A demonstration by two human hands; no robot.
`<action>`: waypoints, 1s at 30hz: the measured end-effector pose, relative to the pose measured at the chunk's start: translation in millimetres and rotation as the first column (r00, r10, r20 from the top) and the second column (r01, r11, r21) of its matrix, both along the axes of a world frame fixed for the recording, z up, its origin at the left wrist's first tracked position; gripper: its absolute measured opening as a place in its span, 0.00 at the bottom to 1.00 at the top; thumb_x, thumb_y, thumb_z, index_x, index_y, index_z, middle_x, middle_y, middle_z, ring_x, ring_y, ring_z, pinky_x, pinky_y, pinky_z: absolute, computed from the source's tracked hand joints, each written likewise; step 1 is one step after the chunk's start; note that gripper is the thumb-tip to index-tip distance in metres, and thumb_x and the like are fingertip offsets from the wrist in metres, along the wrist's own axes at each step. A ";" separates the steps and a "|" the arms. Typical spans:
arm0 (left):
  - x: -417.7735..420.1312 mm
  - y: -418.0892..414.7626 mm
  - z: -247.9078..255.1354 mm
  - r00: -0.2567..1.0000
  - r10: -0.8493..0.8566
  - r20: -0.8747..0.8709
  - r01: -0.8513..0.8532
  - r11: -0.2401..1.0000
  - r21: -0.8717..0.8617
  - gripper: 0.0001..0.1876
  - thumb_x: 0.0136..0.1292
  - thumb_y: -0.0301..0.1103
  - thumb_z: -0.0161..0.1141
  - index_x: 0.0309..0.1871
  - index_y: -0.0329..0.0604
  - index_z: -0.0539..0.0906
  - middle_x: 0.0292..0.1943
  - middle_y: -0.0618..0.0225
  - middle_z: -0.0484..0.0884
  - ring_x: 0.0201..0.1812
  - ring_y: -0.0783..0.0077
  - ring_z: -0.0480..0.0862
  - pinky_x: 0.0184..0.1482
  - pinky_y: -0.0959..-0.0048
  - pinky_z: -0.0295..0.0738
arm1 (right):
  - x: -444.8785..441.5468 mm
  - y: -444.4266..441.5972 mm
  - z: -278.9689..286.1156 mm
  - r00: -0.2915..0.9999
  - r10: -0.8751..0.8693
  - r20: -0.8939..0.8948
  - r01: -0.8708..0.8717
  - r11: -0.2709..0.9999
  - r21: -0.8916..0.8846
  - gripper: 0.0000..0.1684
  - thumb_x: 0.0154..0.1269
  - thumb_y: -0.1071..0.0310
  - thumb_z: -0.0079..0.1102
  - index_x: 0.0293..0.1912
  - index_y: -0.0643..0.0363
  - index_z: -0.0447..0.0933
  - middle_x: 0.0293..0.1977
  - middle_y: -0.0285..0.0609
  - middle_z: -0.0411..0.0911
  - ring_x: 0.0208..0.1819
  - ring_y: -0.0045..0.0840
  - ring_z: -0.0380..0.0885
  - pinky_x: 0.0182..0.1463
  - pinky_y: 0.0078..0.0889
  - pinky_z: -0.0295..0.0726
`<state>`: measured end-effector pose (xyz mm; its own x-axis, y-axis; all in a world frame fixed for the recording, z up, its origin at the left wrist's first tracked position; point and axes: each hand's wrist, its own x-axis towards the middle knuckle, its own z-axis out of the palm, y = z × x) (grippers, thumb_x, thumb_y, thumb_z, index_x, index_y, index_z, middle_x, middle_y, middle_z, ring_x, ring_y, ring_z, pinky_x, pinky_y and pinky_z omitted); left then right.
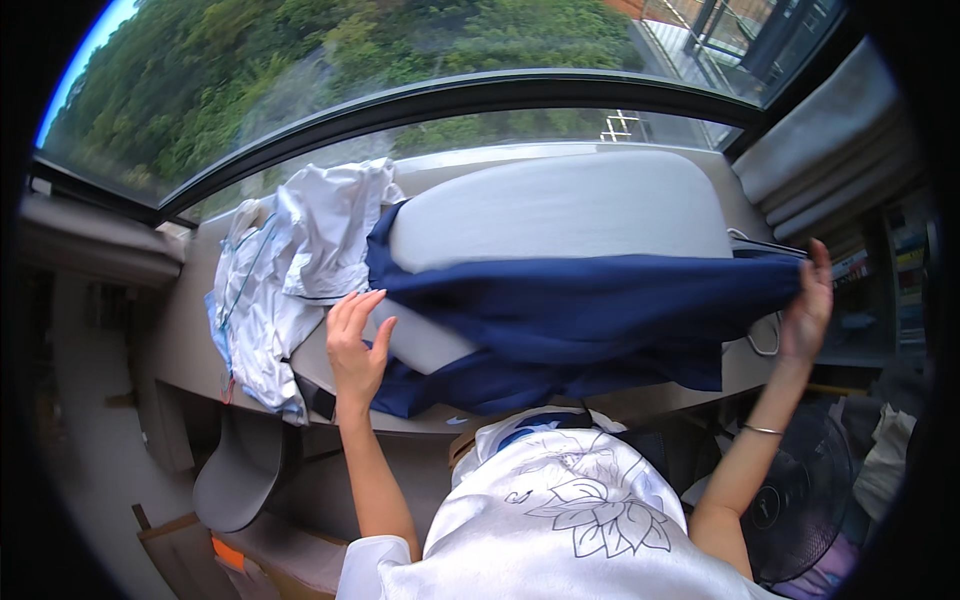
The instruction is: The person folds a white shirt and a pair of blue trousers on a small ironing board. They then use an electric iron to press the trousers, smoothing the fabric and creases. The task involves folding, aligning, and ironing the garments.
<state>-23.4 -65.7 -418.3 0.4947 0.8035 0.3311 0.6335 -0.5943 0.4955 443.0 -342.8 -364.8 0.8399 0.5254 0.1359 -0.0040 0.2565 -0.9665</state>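
Observation:
A navy blue garment [570, 307], perhaps trousers, lies stretched across the near part of a pale grey ironing board [555, 206]. Two strips of its cloth part at the left, with board cover showing between them. My left hand [356, 349] is raised by the garment's left end, thumb and fingers apart, holding nothing. At the opposite end, my right hand [806, 315] meets the edge of the navy cloth, fingers pointing away from me. Whether the fingers pinch the cloth is hidden. Part of the cloth is blurred.
White clothes [262, 322] are heaped on the desk [176, 337] left of the board. A window [420, 82] runs behind, with a curtain [832, 150] on the right. A grey chair [240, 480] stands lower left, a black fan [802, 495] lower right.

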 end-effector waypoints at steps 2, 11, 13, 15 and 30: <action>-3.8 -0.2 -4.7 1.000 -0.016 0.000 0.016 1.000 -0.007 0.18 0.57 0.30 0.67 0.52 0.43 0.82 0.51 0.61 0.83 0.58 0.53 0.76 0.62 0.60 0.69 | 29.1 -38.0 3.1 1.000 -0.004 0.020 0.003 0.999 0.043 0.30 0.70 0.67 0.59 0.68 0.58 0.63 0.51 0.42 0.78 0.50 0.21 0.78 0.59 0.26 0.76; 23.7 11.0 -5.5 0.995 -0.087 0.046 0.088 0.996 -0.020 0.23 0.54 0.28 0.69 0.55 0.45 0.82 0.55 0.60 0.80 0.57 0.54 0.77 0.60 0.61 0.70 | 57.7 -158.3 -53.7 0.945 -0.313 0.091 0.323 0.865 -0.384 0.20 0.68 0.71 0.61 0.58 0.61 0.74 0.47 0.39 0.80 0.47 0.17 0.78 0.54 0.17 0.75; 37.6 13.6 -1.2 0.988 -0.153 -0.012 0.154 0.988 0.032 0.23 0.53 0.28 0.70 0.55 0.44 0.82 0.54 0.59 0.81 0.56 0.54 0.79 0.60 0.62 0.70 | 62.7 -169.7 -54.0 0.919 -0.373 0.132 0.395 0.844 -0.362 0.19 0.68 0.71 0.61 0.57 0.61 0.75 0.47 0.39 0.81 0.47 0.17 0.78 0.53 0.17 0.76; 50.8 18.2 -11.0 0.971 -0.241 0.007 0.240 0.970 0.026 0.16 0.52 0.25 0.68 0.46 0.42 0.84 0.44 0.60 0.82 0.47 0.55 0.80 0.52 0.63 0.75 | 70.7 -181.3 -49.3 0.879 -0.449 0.161 0.477 0.819 -0.320 0.18 0.67 0.71 0.62 0.56 0.61 0.77 0.47 0.38 0.80 0.46 0.17 0.78 0.52 0.19 0.77; -2.7 3.5 -27.9 0.935 0.212 0.284 -0.154 0.965 -0.214 0.07 0.61 0.27 0.66 0.41 0.34 0.85 0.35 0.64 0.84 0.31 0.74 0.82 0.37 0.76 0.77 | 121.3 -213.5 -49.0 0.849 -0.485 0.209 0.528 0.793 -0.305 0.18 0.68 0.70 0.62 0.56 0.63 0.76 0.49 0.40 0.79 0.51 0.21 0.77 0.58 0.21 0.74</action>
<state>-26.1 -62.2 -446.1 0.2336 0.9317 0.2782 0.5256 -0.3617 0.7700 564.2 -556.3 -413.7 0.9882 0.0596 0.1415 0.1490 -0.1511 -0.9772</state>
